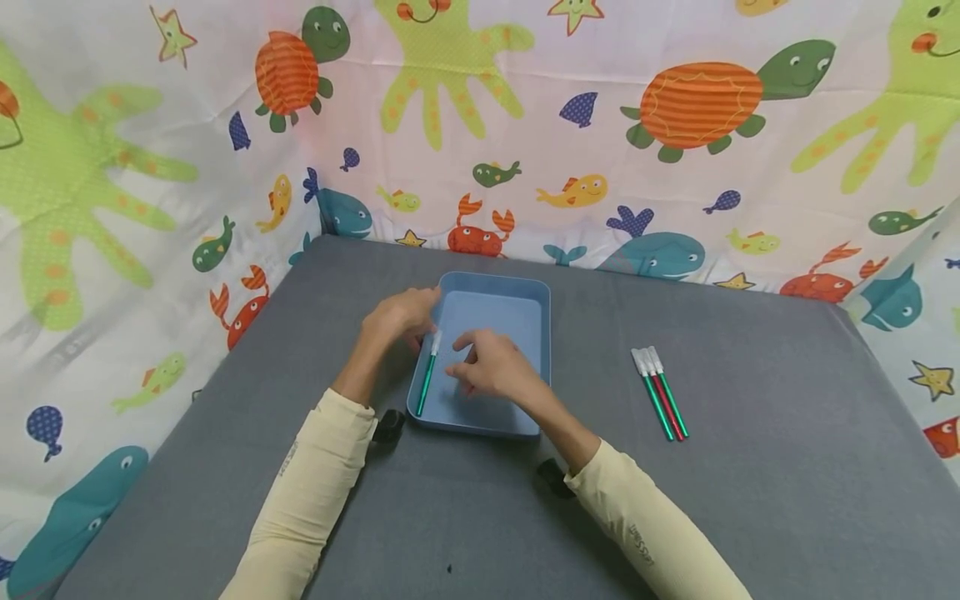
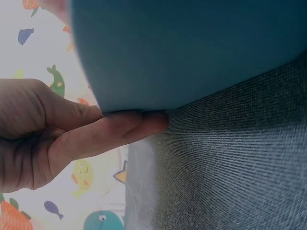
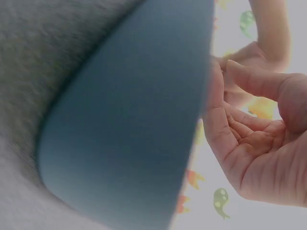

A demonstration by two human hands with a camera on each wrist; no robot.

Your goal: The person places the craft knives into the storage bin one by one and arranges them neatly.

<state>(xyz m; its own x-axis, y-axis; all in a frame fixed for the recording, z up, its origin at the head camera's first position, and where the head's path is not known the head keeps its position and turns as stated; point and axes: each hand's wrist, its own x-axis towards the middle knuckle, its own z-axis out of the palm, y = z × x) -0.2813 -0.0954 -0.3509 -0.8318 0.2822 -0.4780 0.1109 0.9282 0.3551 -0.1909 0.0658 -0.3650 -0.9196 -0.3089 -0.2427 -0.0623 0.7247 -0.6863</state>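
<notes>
A person in pale yellow sleeves works over a blue tray [image 1: 534,293] at the centre of the head view, on a grey table [image 1: 750,500] walled in by a sea-creature cloth [image 1: 675,167].

The left hand [image 1: 397,318] sits at the tray's upper left rim, fingers bent over the edge. In the left wrist view its fingers [image 2: 110,134] lie stretched out and together, touching the tray's [image 2: 192,48] outer wall where it meets the table [image 2: 240,167].

The right hand [image 1: 491,367] hovers over the middle of the tray, fingers loosely curled and slightly apart, holding nothing that can be seen. The right wrist view shows its palm [image 3: 259,143] relaxed beside the tray's wall [image 3: 129,134], thumb and fingers gently bent, with nothing between them.

A green pen [image 1: 427,375] with a white cap lies inside the tray along its left wall, cap pointing to the top of the frame, just left of the right hand's fingertips. Whether the fingertips touch it cannot be told.

Right of centre in the head view, well apart from the tray, three more pens [image 1: 660,393] lie side by side and touching on the table: two green and one red between them, white caps toward the top of the frame.
</notes>
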